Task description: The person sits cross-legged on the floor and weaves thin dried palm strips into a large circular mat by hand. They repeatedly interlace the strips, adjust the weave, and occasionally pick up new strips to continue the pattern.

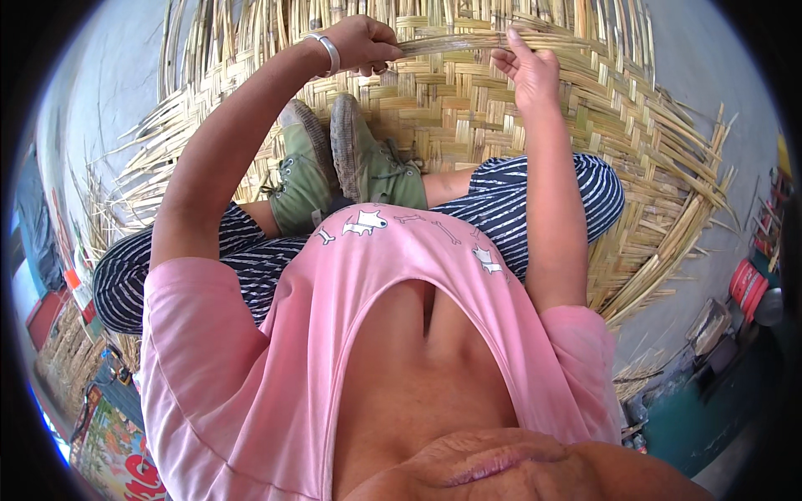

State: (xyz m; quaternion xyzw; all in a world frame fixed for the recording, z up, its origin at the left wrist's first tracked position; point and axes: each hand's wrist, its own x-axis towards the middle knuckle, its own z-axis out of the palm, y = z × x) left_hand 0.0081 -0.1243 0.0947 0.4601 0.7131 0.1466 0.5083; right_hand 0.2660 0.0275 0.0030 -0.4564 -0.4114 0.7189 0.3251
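A flat bundle of split reed strips (455,43) stretches between my two hands over the far part of a woven reed mat (455,108). My left hand (365,46), with a silver bangle at the wrist, is closed around the bundle's left end. At the other end, my right hand (535,71) grips the strips between its thumb and curled fingers. Beneath them the mat shows a tight over-under weave in yellow and green-brown. Loose, unwoven reed ends (196,50) run out past its far edge.
I sit cross-legged on the mat, my green shoes (305,171) just below my left hand. Loose reeds (96,204) lie on the grey floor (92,108) at the left. A red container (748,286) and other items line the right side.
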